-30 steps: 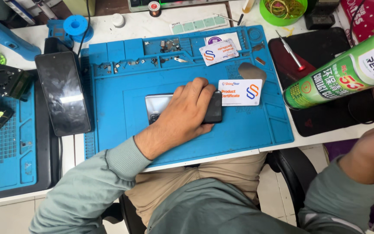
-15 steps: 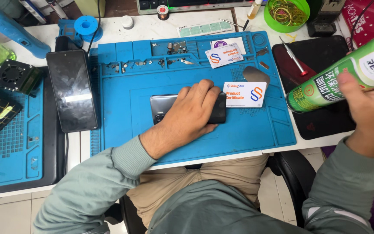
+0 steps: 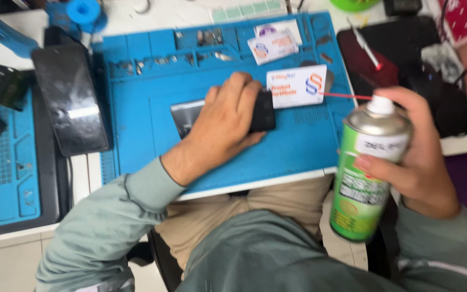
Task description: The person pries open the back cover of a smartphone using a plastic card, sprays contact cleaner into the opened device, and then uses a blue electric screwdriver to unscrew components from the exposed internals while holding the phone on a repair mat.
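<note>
My left hand [image 3: 224, 125] lies flat on a dark phone [image 3: 263, 111] that rests on the blue work mat [image 3: 298, 146]. A silvery end of the phone [image 3: 185, 116] shows to the left of the hand. My right hand [image 3: 420, 157] grips a green and white spray can [image 3: 366, 173], held upright near the mat's right edge. A thin red straw [image 3: 344, 96] runs from the can's white nozzle toward a white card [image 3: 297, 86] lying just right of the phone.
Small screws and parts [image 3: 152, 62] fill the mat's top compartments, with more white cards [image 3: 274, 42]. A black phone screen [image 3: 70, 105] lies to the left, beside another blue mat [image 3: 1, 178]. A dark pad with a red-tipped tool [image 3: 366, 51] is at the right.
My right hand has brought the spray can down from the upper right and turned it upright, straw pointing left. My left hand has stayed on the phone.
</note>
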The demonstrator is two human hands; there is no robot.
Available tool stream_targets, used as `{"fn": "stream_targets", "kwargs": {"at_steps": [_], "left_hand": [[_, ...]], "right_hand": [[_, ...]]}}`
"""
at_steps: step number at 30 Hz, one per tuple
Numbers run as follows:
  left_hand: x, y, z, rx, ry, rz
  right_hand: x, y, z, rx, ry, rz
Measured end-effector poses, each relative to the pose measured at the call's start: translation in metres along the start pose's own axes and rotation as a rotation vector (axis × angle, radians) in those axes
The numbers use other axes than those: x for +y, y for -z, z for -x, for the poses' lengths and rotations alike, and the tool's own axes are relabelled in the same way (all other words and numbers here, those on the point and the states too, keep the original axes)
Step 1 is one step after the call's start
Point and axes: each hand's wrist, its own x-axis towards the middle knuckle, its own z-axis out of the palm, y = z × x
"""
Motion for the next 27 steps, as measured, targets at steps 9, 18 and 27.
{"fn": "stream_targets", "kwargs": {"at_steps": [9, 18, 27], "left_hand": [[0.001, 0.003, -0.001, 0.012, -0.013, -0.014], [0.002, 0.002, 0.000, 0.018, -0.020, -0.019], [0.002, 0.003, 0.000, 0.013, -0.018, -0.022]], "right_hand": [[0.003, -0.023, -0.033, -0.142, -0.039, 0.132], [0.001, -0.024, -0.042, -0.183, 0.000, 0.207], [-0.002, -0.026, -0.045, -0.203, 0.002, 0.203]]}}
